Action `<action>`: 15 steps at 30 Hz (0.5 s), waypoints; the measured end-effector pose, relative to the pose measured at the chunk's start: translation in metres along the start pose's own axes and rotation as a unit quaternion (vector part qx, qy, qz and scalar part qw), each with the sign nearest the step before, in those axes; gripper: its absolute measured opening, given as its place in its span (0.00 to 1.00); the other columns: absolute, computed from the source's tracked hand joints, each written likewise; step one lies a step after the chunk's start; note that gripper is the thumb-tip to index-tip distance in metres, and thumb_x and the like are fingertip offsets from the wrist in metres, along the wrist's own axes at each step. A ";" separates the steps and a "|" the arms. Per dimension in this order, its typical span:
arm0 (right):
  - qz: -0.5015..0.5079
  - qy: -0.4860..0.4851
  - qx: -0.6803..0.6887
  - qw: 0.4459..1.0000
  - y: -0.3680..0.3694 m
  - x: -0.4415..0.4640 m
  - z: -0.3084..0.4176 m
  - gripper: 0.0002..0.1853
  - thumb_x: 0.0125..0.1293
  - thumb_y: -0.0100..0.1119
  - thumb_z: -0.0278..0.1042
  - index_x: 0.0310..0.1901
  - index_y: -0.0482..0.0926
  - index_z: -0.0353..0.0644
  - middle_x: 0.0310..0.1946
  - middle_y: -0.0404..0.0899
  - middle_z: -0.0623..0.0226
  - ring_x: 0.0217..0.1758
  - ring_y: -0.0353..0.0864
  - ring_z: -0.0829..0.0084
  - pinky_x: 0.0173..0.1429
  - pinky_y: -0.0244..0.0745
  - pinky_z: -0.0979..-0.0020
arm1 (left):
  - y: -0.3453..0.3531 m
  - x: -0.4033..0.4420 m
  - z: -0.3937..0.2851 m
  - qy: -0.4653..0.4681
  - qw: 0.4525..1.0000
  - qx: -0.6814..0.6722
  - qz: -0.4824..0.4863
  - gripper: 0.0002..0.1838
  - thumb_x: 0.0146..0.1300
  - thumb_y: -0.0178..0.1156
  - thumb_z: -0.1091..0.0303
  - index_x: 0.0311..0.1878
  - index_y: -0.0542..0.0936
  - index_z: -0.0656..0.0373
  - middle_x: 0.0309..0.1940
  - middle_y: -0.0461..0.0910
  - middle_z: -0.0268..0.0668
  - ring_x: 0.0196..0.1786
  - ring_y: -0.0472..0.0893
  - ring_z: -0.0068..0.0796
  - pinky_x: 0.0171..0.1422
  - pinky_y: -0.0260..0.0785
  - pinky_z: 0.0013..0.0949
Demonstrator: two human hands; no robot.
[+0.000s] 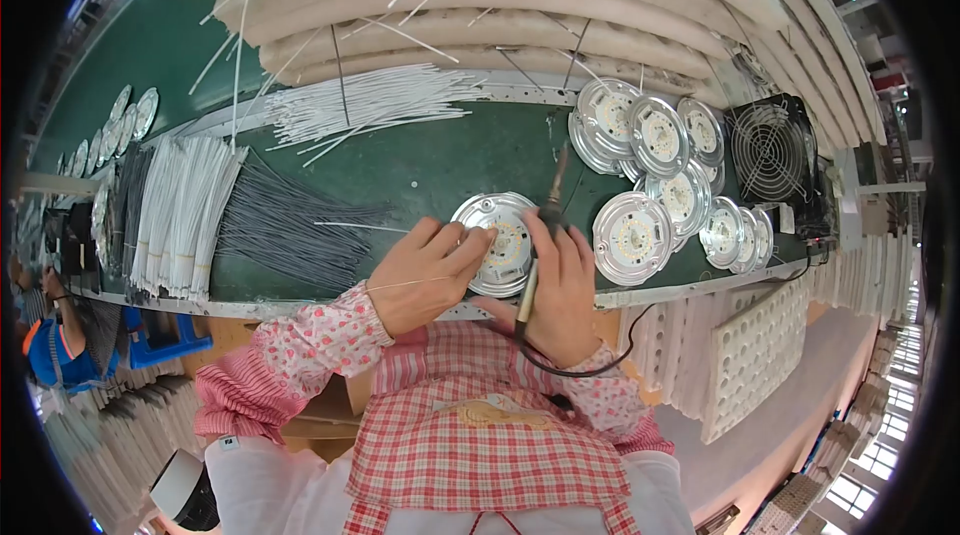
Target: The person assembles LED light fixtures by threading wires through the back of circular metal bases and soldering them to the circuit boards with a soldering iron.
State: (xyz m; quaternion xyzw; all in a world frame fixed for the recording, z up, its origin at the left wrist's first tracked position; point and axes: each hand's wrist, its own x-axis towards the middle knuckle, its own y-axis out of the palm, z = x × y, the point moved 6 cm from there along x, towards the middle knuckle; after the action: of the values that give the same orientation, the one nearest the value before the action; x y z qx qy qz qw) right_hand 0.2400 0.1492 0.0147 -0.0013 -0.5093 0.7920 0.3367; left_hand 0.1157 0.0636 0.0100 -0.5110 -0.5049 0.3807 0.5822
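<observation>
A: Silver disc (510, 252) where?
B: On surface (500, 150), left hand (425, 275) touching; can't tell if those fingers pinch.
A: Soldering iron (527, 299)?
B: Right hand (565, 297) fingers clamped round it, right of disc, tip pointing away.

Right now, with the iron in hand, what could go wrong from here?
1. The soldering iron in the right hand is close to the left hand; if hot, a slip might burn it or mark the silver disc.
2. Its cord loops by the right sleeve and could snag.
3. The white wire lies over dark wires and might catch.
</observation>
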 end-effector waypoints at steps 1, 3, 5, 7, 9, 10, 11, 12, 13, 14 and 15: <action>0.009 0.000 0.007 1.000 0.004 0.001 0.001 0.51 0.47 0.79 0.52 0.71 0.66 0.41 0.58 0.71 0.48 0.60 0.70 0.46 0.67 0.63 0.49 | 0.000 0.001 0.002 -0.003 1.000 -0.007 0.002 0.28 0.56 0.61 0.69 0.64 0.78 0.61 0.51 0.75 0.36 0.56 0.75 0.32 0.57 0.67 0.34; 0.008 0.002 0.034 0.999 0.002 0.001 0.001 0.52 0.46 0.80 0.51 0.71 0.64 0.39 0.58 0.70 0.46 0.60 0.70 0.45 0.68 0.62 0.50 | -0.012 0.008 0.014 -0.039 0.997 -0.064 -0.033 0.27 0.56 0.64 0.69 0.62 0.78 0.61 0.52 0.76 0.36 0.56 0.76 0.32 0.58 0.67 0.34; 0.007 0.013 0.078 0.997 -0.007 -0.001 0.000 0.54 0.44 0.82 0.49 0.71 0.63 0.37 0.58 0.70 0.46 0.60 0.70 0.44 0.68 0.62 0.50 | -0.030 0.020 0.034 -0.098 0.976 -0.166 -0.104 0.26 0.57 0.68 0.70 0.61 0.78 0.62 0.53 0.78 0.37 0.56 0.78 0.30 0.59 0.69 0.34; -0.006 0.027 0.116 0.993 -0.016 -0.003 0.001 0.55 0.44 0.83 0.48 0.72 0.63 0.37 0.59 0.69 0.45 0.60 0.70 0.44 0.68 0.62 0.49 | -0.014 0.026 0.047 -0.205 0.877 -0.432 -0.052 0.26 0.59 0.71 0.69 0.60 0.78 0.63 0.53 0.80 0.38 0.55 0.79 0.28 0.59 0.71 0.33; -0.031 0.014 0.131 0.991 -0.031 0.001 0.003 0.57 0.42 0.85 0.47 0.72 0.61 0.37 0.59 0.69 0.45 0.60 0.70 0.43 0.68 0.62 0.49 | -0.006 0.041 0.053 -0.221 0.808 -0.546 -0.019 0.26 0.61 0.74 0.68 0.60 0.77 0.64 0.50 0.83 0.39 0.52 0.81 0.24 0.59 0.74 0.30; -0.042 0.011 0.126 0.991 -0.040 0.007 0.004 0.58 0.41 0.85 0.47 0.73 0.61 0.37 0.59 0.69 0.45 0.61 0.70 0.43 0.68 0.62 0.49 | -0.011 0.050 0.054 -0.209 0.790 -0.576 0.009 0.25 0.61 0.73 0.70 0.60 0.77 0.65 0.49 0.84 0.37 0.52 0.81 0.22 0.58 0.74 0.30; -0.053 0.008 0.123 0.991 -0.049 0.013 0.004 0.59 0.41 0.85 0.46 0.73 0.60 0.37 0.60 0.69 0.45 0.61 0.69 0.43 0.68 0.63 0.49 | -0.023 0.062 0.059 -0.204 0.784 -0.587 0.006 0.25 0.60 0.73 0.67 0.59 0.78 0.64 0.49 0.85 0.40 0.51 0.82 0.25 0.58 0.75 0.32; -0.062 0.006 0.120 0.991 -0.058 0.019 0.003 0.60 0.40 0.86 0.46 0.73 0.59 0.37 0.60 0.68 0.45 0.62 0.69 0.43 0.68 0.63 0.49 | -0.034 0.073 0.064 -0.200 0.775 -0.599 0.004 0.25 0.59 0.74 0.65 0.58 0.79 0.64 0.48 0.86 0.43 0.51 0.84 0.27 0.57 0.75 0.33; -0.093 0.008 0.144 0.985 -0.070 0.023 -0.001 0.61 0.38 0.87 0.43 0.73 0.58 0.37 0.62 0.68 0.46 0.63 0.69 0.43 0.68 0.63 0.50 | -0.054 0.087 0.074 -0.195 0.778 -0.595 -0.048 0.25 0.60 0.73 0.68 0.58 0.79 0.65 0.48 0.85 0.39 0.50 0.82 0.24 0.57 0.76 0.32; -0.119 0.025 0.130 0.984 -0.078 0.024 -0.007 0.61 0.37 0.88 0.39 0.73 0.58 0.38 0.63 0.68 0.46 0.63 0.69 0.45 0.68 0.63 0.52 | -0.077 0.105 0.086 -0.190 0.778 -0.590 -0.099 0.24 0.61 0.73 0.71 0.59 0.78 0.65 0.48 0.84 0.35 0.49 0.81 0.20 0.57 0.76 0.30; -0.131 0.041 0.135 0.981 -0.082 0.020 -0.017 0.60 0.39 0.87 0.36 0.73 0.58 0.35 0.67 0.66 0.48 0.68 0.68 0.50 0.72 0.62 0.56 | -0.101 0.125 0.098 -0.207 0.756 -0.607 -0.127 0.23 0.61 0.72 0.71 0.58 0.79 0.68 0.47 0.85 0.36 0.49 0.82 0.21 0.58 0.76 0.30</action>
State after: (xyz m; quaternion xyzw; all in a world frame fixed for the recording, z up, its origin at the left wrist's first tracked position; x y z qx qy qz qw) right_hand 0.2734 0.1942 0.0795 0.0789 -0.3792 0.8019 0.4550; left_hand 0.0382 0.1855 0.1302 -0.5970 -0.7987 0.0131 0.0738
